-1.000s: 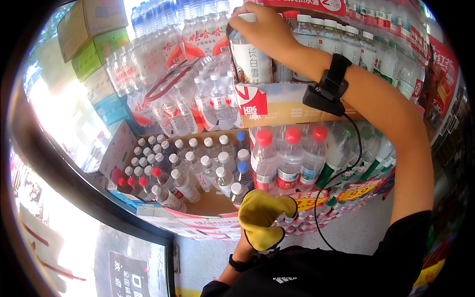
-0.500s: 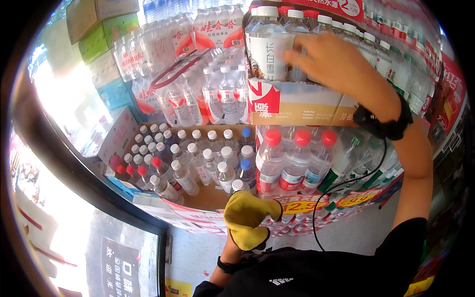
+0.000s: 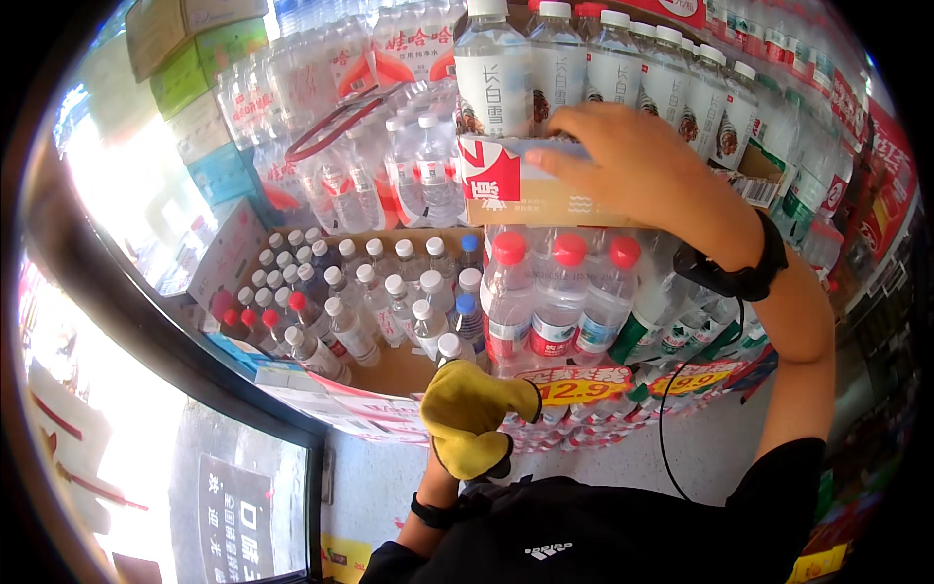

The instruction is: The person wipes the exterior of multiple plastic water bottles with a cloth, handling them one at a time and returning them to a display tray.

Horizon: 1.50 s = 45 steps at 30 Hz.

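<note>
Right hand, loosely spread, before white-capped bottles; gloved left hand, half-curled with a gap, lower.

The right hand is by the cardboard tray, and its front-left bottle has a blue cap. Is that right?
Not quite: the head view shows the front-left bottle has a white cap, not blue. The right hand is by the cardboard tray.

12 o'clock: printed dark on bottle labels, white-on-red on carton | 11 o'clock: red on shrink-wrapped packs | 4 o'clock: numbered red on yellow price signs | 5 o'clock: lettered white on black shirt | 7–8 o'clock: pale on dark panel
</note>
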### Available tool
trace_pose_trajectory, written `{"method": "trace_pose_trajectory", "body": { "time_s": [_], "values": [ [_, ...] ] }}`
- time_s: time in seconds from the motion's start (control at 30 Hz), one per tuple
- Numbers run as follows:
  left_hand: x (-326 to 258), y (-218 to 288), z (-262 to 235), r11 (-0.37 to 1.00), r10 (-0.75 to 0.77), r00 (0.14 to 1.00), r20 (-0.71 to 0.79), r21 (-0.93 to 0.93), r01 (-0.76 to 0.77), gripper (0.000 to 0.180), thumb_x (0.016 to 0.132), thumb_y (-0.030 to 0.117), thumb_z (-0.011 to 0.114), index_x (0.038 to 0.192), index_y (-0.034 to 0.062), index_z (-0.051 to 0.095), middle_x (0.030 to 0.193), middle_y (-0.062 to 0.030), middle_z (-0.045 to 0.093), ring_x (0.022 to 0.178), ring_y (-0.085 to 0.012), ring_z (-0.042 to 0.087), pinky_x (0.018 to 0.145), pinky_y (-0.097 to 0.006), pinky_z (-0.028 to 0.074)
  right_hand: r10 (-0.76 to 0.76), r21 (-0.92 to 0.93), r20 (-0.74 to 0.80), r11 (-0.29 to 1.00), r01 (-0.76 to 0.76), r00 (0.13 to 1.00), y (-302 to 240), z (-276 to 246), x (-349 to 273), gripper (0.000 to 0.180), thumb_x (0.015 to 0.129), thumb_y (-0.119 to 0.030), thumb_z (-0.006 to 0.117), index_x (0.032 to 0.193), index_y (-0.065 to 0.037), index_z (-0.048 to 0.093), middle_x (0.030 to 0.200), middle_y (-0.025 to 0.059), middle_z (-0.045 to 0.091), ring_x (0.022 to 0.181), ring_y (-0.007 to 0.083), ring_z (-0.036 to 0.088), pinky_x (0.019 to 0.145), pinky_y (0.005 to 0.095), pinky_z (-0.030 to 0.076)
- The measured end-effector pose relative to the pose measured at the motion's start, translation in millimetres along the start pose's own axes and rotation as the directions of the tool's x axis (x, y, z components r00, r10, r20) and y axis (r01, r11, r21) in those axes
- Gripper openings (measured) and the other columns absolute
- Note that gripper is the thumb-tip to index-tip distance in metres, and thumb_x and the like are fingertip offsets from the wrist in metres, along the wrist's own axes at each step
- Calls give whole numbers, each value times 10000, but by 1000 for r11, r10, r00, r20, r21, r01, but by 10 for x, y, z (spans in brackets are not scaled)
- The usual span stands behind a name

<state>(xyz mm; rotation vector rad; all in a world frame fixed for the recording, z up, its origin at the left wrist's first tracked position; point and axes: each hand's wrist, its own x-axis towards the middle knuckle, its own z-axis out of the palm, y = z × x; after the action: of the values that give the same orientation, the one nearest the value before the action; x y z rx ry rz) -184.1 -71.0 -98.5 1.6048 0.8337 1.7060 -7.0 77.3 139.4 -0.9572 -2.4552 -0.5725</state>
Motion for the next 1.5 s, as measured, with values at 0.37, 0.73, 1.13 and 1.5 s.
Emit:
{"method": "trace_pose_trajectory", "body": {
  "time_s": [0.37, 0.73, 1.13, 1.5],
  "values": [
    [-676, 123, -208, 983, -129, 964, -234, 100, 155, 303, 658, 89, 687, 948, 27, 624, 899, -81, 647, 772, -239, 547, 745, -344, 420, -293, 94, -79, 949, 300, 953, -645, -555, -955, 207, 671, -175, 759, 735, -42, 614, 873, 105, 615, 842, 277, 595, 819, 426, 466],
    [-1427, 459, -512, 897, -122, 862, -492, 317, 308, 356, 738, 137, 703, 1054, 11, 598, 1004, -103, 641, 878, -225, 571, 819, -347, 441, -537, 538, 129, 744, 396, 834, -931, -106, -1409, 213, 716, -224, 748, 693, -76, 596, 713, 46, 536, 758, 225, 570, 884, 416, 459],
    [-1571, -520, -2071, 908, -210, 803, -558, 195, 372, 391, 904, 231, 633, 1226, 22, 554, 1200, -111, 608, 1087, -217, 564, 961, -374, 437, -283, 727, 134, 679, 100, 950, -2477, 1258, -257, 304, 781, -165, 718, 1053, -60, 631, 914, 111, 667, 853, 304, 634, 758, 382, 494],
    [-2017, -340, -3197, 884, -292, 665, -687, 70, 462, 511, 867, 284, 650, 1257, -23, 529, 1244, -162, 575, 1098, -250, 563, 930, -367, 446, 12, 658, 29, 753, -29, 999, -3597, 2995, 885, 269, 797, -264, 715, 950, -73, 602, 838, 122, 607, 757, 339, 616, 636, 423, 491]
  ]
}}
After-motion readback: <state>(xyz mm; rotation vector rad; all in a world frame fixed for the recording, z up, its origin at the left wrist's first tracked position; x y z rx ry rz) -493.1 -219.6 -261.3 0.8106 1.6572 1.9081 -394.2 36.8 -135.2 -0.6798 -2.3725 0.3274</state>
